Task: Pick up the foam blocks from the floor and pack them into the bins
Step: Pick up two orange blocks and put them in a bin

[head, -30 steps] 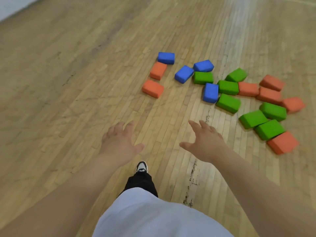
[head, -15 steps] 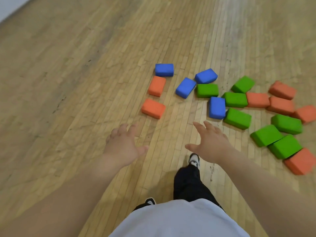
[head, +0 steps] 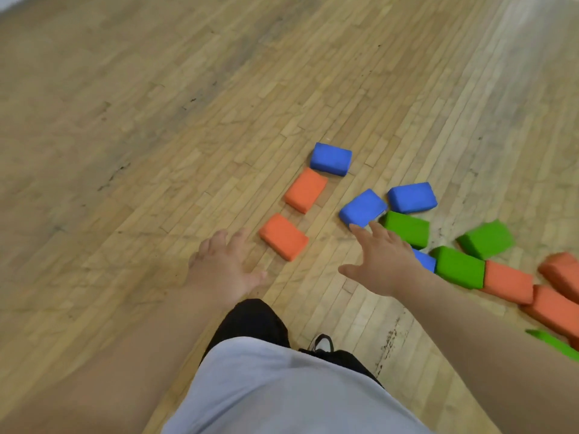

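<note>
worn, pale strip-wood floor (head: 141, 120) across the whole view; no bins in sight. along the near edge, a white shirt (head: 282, 399) over black trousers (head: 250, 321). right of centre, a loose scatter of brick-shaped foam blocks (head: 460, 267) in blue, orange and green, all flat on the floor, trailing off to the near right behind the right forearm.

of most weight for the coming pick:

- **nearest orange foam block** (head: 283, 237): just far and right of the left hand (head: 224, 270), between the two hands, long axis slanting from far left to near right.
- **slanted blue foam block** (head: 362, 208): straight beyond the right hand (head: 383, 264), index tip over its near corner in this view, long axis running near left to far right. unclear whether touching or hovering.

so left hand closer to the orange one, right hand closer to the blue, with a green foam block (head: 407, 228) just right of those fingers. both hands palm down, fingers spread and nearly straight, holding nothing. smallest of all, a dark shoe tip (head: 321, 343) on the near side of the hands.

against half a second ago: scatter now much closer to both hands, right fingertips no longer short of the blue block, view tilted, rightmost blocks partly cut off at the edge.
</note>
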{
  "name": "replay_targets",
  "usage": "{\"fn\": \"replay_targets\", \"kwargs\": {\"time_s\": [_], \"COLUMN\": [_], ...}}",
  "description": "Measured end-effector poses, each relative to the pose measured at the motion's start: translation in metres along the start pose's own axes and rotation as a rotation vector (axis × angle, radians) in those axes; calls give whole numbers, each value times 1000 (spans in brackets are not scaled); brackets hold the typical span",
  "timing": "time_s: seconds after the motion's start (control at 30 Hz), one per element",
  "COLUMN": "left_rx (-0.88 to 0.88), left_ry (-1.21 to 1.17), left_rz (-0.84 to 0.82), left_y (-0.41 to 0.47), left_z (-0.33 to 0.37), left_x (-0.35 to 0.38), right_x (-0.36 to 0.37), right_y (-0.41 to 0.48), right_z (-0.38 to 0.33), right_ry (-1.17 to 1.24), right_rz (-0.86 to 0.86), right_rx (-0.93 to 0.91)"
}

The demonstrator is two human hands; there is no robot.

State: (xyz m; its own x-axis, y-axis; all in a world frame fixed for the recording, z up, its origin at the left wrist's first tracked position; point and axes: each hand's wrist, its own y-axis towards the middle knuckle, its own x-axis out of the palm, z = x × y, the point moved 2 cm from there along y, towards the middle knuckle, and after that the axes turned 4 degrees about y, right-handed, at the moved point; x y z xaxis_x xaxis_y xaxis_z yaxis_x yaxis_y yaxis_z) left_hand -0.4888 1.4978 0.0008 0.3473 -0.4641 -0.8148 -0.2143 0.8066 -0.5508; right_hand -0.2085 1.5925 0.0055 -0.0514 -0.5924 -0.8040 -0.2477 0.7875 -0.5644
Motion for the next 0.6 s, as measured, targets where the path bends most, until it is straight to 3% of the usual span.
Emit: {"fn": "replay_targets", "kwargs": {"time_s": [0.37,0.6], "left_rx": [-11,-92], "left_ry": [20,-32], "left_rz": [-127,-238], "left_y": [266,425], "left_z": [-9,-27], "left_x": [-41,36], "right_x": [-52,-5], "right_y": [268,472], "right_z": [-27,-26], "right_ry": [-127,-290], "right_rz": [-147,-282], "right_rx": [5,-133]}}
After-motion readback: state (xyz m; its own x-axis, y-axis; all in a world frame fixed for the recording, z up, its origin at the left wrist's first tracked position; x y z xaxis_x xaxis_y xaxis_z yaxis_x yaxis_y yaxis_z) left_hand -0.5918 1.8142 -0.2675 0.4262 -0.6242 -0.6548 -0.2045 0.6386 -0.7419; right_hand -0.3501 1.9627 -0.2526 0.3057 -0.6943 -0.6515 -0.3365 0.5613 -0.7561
